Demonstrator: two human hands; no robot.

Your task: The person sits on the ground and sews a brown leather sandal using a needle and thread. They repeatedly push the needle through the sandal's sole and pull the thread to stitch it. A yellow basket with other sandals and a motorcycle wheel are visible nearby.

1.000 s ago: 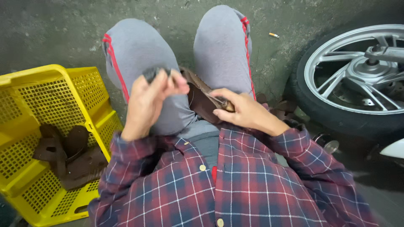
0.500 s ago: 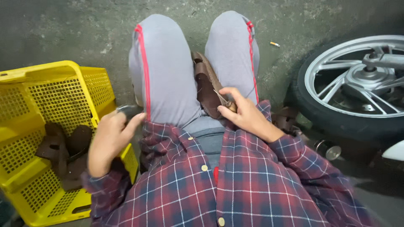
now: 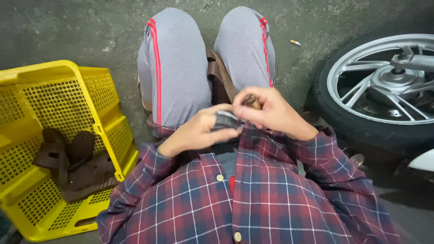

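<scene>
Hands meet over the lap, left hand (image 3: 199,133) pinching a small grey piece (image 3: 226,120), right hand (image 3: 266,110) clenched on a brown strap (image 3: 219,79); I'd keep both grips snug and close.

grey concrete floor (image 3: 81,31), yellow crate (image 3: 27,95), wheel (image 3: 384,86)

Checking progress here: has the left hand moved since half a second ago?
Yes. The left hand moved away from the yellow crate, to the right hand at the lap.
</scene>
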